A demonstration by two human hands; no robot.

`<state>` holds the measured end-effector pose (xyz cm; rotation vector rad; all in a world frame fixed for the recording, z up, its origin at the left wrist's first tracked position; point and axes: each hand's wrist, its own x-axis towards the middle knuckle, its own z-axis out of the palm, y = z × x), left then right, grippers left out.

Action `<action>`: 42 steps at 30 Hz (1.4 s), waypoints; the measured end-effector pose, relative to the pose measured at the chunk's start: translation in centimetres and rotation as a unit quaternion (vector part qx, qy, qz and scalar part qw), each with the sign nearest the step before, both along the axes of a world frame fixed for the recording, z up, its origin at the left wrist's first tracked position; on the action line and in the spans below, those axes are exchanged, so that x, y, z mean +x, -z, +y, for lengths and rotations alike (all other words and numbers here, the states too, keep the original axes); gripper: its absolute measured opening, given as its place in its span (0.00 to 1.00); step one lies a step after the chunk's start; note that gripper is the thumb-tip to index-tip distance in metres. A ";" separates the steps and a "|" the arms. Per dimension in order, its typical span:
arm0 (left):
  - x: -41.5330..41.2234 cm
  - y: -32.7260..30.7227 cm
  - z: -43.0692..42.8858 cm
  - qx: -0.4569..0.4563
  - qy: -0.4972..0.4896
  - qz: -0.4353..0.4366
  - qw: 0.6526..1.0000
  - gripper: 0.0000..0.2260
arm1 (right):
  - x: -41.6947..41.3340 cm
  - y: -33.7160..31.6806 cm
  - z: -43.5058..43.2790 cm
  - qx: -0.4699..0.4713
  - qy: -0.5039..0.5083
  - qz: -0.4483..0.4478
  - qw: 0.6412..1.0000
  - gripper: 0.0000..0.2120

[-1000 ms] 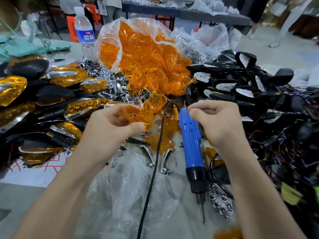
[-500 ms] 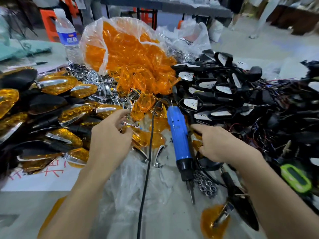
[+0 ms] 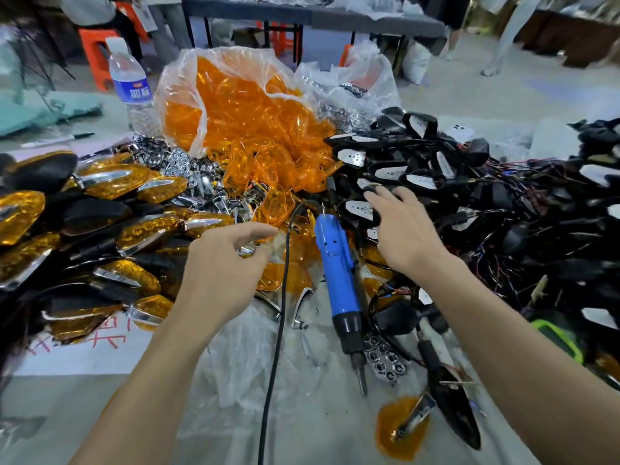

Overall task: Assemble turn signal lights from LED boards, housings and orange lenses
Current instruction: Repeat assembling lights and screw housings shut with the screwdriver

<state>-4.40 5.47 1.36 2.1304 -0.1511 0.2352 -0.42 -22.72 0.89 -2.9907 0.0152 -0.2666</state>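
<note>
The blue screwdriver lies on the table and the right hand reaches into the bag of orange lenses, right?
No. In the head view the right hand reaches onto the pile of black housings, not the bag of orange lenses. The blue screwdriver does lie on the table.

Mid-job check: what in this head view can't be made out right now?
Head view only.
- Left hand: what, if anything, its fingertips hold; motion blur, clear film in front.
- Right hand: whether it grips a black housing; its fingers cover the contact.
- Water bottle label: too blurred to read.
</note>
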 end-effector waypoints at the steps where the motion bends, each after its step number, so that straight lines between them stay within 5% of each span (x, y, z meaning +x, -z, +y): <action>1: -0.1 -0.3 -0.4 -0.011 0.008 0.000 1.000 0.11 | 0.5 0.4 0.1 -0.043 -0.025 0.007 0.999 0.33; 5: -0.3 -1.0 -1.5 -0.025 0.025 -0.001 0.999 0.14 | 1.8 0.7 0.4 -0.052 -0.058 -0.024 0.997 0.25; 9: -0.5 -1.2 -1.8 -0.032 0.029 0.022 0.999 0.12 | 0.6 -3.5 2.3 0.146 -0.072 -0.059 0.985 0.13; 12: -0.5 -1.8 -3.2 -0.109 0.085 0.065 0.988 0.13 | -1.7 -6.4 6.2 0.134 -0.164 -0.071 0.975 0.09; 16: -0.2 -2.5 -5.8 -0.439 0.018 0.115 0.891 0.15 | -3.1 -7.8 11.7 0.015 -0.207 -0.090 0.974 0.08; 18: 0.1 -2.5 -5.3 -0.475 -0.065 0.092 0.873 0.12 | -3.6 -7.6 13.0 0.020 -0.218 -0.087 0.972 0.13; 20: 0.6 -2.4 -3.4 -0.478 -0.141 0.071 0.864 0.10 | -4.6 -7.0 13.5 0.115 -0.228 -0.046 0.966 0.19; 22: 1.8 -2.5 -0.6 -0.554 -0.186 0.079 0.808 0.10 | -5.6 -6.2 13.5 0.219 -0.207 -0.003 0.954 0.22; 25: 3.1 -2.5 2.8 -0.626 -0.132 0.159 0.752 0.15 | -6.6 -5.0 14.0 0.371 -0.172 0.112 0.906 0.24; 27: 3.0 -1.7 3.9 -0.596 -0.113 0.211 0.766 0.15 | -7.8 -4.1 14.7 0.451 -0.184 0.178 0.855 0.22; 31: 1.4 0.4 3.1 -0.484 -0.124 0.177 0.848 0.11 | -10.5 -2.2 16.1 0.508 -0.160 0.213 0.819 0.22; 36: -0.8 0.8 2.0 -0.423 -0.053 0.127 0.895 0.06 | -11.1 -0.4 14.9 0.487 -0.074 0.130 0.861 0.10; 39: -1.8 0.8 0.6 -0.367 -0.009 0.130 0.921 0.07 | -9.2 -1.3 14.6 0.556 -0.065 0.075 0.825 0.18; 42: -2.7 0.1 -1.1 -0.342 0.030 0.123 0.931 0.11 | -7.0 -2.6 15.0 0.593 -0.088 0.069 0.797 0.11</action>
